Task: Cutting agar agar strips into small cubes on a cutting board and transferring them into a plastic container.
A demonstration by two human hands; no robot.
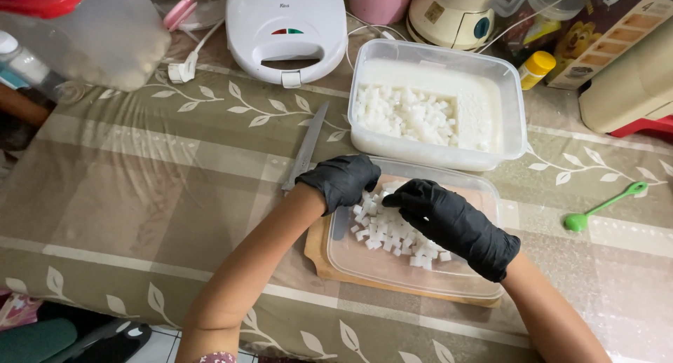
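Resting on a clear lid [392, 265], soft, slippery white cubes [392, 231] were touched by the gloved left hand [343, 181] and right hand [449, 219]; fingers were curled loosely, nothing clamped; gentle scooping from underneath was judged best.

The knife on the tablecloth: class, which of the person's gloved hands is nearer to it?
Left. The left hand lies just beside the lower end of the knife; the right hand is farther off, across the pile of white cubes.

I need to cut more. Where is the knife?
In the head view, the knife lies on the tablecloth, just beyond the left hand, left of the clear tub.
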